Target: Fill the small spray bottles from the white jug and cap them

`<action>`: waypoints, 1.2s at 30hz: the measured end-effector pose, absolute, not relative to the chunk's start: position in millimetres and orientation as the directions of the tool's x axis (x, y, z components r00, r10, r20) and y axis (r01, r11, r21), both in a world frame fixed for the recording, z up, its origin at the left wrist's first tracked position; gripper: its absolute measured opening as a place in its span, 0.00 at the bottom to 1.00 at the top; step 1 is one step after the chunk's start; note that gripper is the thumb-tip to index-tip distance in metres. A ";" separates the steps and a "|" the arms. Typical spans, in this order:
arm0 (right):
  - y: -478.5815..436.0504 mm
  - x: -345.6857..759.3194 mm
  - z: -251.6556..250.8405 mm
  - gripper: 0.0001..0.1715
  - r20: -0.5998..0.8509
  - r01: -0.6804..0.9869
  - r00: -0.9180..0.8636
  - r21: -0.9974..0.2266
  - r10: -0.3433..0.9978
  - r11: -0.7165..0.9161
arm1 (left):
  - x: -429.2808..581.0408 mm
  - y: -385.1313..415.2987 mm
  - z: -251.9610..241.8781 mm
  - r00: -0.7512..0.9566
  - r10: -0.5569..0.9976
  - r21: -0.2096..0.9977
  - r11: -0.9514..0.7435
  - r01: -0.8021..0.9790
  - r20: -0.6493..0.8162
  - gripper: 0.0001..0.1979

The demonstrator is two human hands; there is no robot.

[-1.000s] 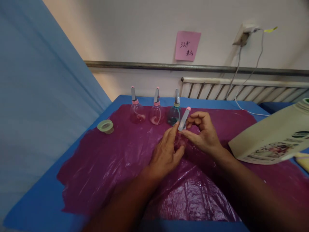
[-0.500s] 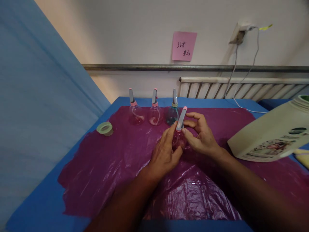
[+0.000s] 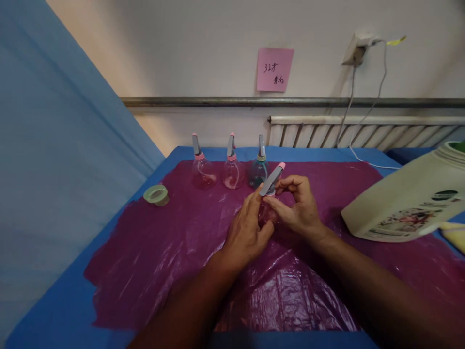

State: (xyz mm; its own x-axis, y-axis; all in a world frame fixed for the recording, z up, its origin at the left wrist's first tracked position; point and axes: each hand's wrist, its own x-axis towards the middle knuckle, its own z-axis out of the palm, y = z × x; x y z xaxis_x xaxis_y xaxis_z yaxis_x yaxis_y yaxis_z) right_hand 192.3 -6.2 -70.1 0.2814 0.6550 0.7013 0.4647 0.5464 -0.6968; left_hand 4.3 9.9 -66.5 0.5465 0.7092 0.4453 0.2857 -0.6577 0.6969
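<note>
A small clear spray bottle (image 3: pixel 268 213) with a grey and pink spray head (image 3: pixel 272 179) stands between my hands on the purple plastic sheet. My left hand (image 3: pixel 248 225) is wrapped round the left side of its body. At the neck, my right hand (image 3: pixel 298 203) grips the collar below the spray head, thumb in front and fingers curled behind. Behind them stand a teal spray bottle (image 3: pixel 259 173) and two clear ones with pink collars, the middle one (image 3: pixel 233 174) and the left one (image 3: pixel 204 173).
On the left lies a translucent greenish cap (image 3: pixel 157 195). A big cream jug (image 3: pixel 403 208) leans at the right, near a yellow cloth (image 3: pixel 454 236). The purple sheet (image 3: pixel 152 261) covers a blue table (image 3: pixel 54 310). A white cable (image 3: pixel 374 166) runs down the wall onto the table.
The spray head has turned on the bottle, its pink tip swinging right and its grey end left. My right thumb has shifted left across the collar. My left hand stays on the bottle.
</note>
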 end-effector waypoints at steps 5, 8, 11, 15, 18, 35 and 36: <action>-15.3 193.0 -59.8 0.26 0.680 0.486 0.197 -0.693 0.706 0.532 | 3.3 10.5 -63.8 0.559 0.707 0.697 -0.656 0.289 0.434 0.46; -17.7 193.1 -56.8 0.29 0.635 0.457 0.163 -0.727 0.755 0.513 | 3.3 10.7 -63.5 0.559 0.708 0.701 -0.654 0.286 0.432 0.48; -15.9 192.8 -60.6 0.32 0.629 0.435 0.188 -0.742 0.754 0.511 | 3.7 10.4 -64.3 0.554 0.712 0.696 -0.654 0.297 0.432 0.45; -11.4 188.0 -67.9 0.29 0.690 0.463 0.273 -0.705 0.670 0.537 | 4.0 10.0 -64.8 0.557 0.705 0.685 -0.663 0.301 0.438 0.40; -8.7 181.7 -70.1 0.24 0.694 0.490 0.326 -0.704 0.641 0.514 | 3.7 10.3 -64.5 0.554 0.707 0.692 -0.659 0.294 0.439 0.40; -15.6 180.5 -62.4 0.19 0.654 0.424 0.278 -0.741 0.703 0.521 | 1.3 13.3 -64.2 0.562 0.720 0.732 -0.625 0.271 0.407 0.42; -14.0 179.8 -62.7 0.19 0.654 0.425 0.304 -0.744 0.693 0.516 | 1.0 12.9 -64.3 0.561 0.722 0.729 -0.625 0.280 0.404 0.43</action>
